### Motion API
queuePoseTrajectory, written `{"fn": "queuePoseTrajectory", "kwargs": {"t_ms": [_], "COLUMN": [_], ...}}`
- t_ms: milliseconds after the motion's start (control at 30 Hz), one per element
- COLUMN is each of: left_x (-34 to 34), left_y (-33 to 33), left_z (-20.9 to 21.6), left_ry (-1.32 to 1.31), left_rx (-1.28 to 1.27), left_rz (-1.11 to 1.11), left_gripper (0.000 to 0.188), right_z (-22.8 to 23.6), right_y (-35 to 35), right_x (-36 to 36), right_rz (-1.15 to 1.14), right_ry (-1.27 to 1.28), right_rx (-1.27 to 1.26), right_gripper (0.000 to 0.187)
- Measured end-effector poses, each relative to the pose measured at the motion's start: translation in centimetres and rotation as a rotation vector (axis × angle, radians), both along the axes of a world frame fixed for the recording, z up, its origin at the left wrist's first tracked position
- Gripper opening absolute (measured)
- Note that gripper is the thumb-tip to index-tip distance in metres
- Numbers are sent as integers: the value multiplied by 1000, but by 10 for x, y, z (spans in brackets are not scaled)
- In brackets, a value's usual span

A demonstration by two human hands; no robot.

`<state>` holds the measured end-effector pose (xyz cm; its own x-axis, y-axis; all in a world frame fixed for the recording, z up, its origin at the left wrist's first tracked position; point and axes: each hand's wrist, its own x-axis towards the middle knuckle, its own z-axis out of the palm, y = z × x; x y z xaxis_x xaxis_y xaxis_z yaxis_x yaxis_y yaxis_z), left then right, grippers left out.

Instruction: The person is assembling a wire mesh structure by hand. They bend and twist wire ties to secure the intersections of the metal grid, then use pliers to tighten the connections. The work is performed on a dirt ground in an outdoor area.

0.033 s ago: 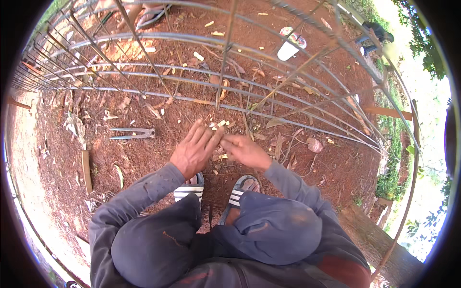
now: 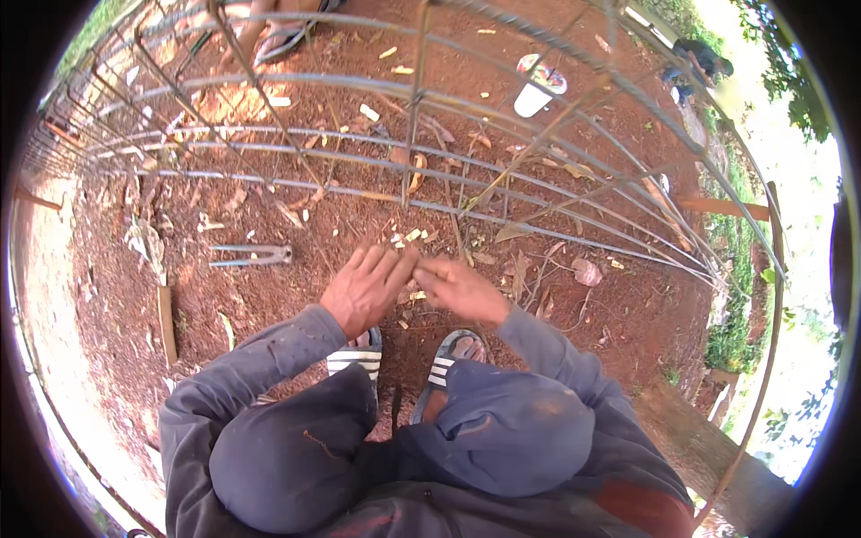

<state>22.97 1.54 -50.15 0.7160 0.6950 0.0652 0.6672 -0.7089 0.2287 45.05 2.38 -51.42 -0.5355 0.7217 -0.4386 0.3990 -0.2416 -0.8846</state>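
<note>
So the fingers first: the left hand was palm-down with its fingers bent and bunched together, and the right hand came in from the other side, thumb and forefinger drawn up against it. The tips met, or near enough. Looked like a pinch, but I honestly couldn't tell whether anything was gripped in there.

What had just changed was small: the left fingers reached out further a moment earlier, and now they'd folded back toward the right ones. To me that meant close two-handed fiddling, and it left whatever they were working on, if anything, tucked out of sight between the fingertips. The nearest loose stuff was a scatter of pale yellow bits on the reddish soil just past the fingers, with a few more underneath. Too small to say what they were.

Further out, a pair of pincers lay off to the left with the handles apart, nobody touching them. The striped sandals sat just below the hands. Beyond, a cage of metal bars cut across everything, partly blocking a white container whose contents I couldn't make out. Another person's foot was cut off up top, and someone at upper right was a blur.
</note>
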Motion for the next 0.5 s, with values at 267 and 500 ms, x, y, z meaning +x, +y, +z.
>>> {"fn": "queuePoseTrajectory", "kwargs": {"t_ms": [267,500], "left_x": [50,113], "left_y": [-10,1], "left_z": [53,60], "left_ry": [-4,-503], "left_rx": [-532,-946], "left_rz": [-115,-47], "left_gripper": [33,22], "right_z": [24,33], "right_y": [-56,-46], "right_x": [51,117], "right_rz": [-59,7], "right_ry": [-251,-326], "right_rx": [981,1284], "right_gripper": [21,17]}}
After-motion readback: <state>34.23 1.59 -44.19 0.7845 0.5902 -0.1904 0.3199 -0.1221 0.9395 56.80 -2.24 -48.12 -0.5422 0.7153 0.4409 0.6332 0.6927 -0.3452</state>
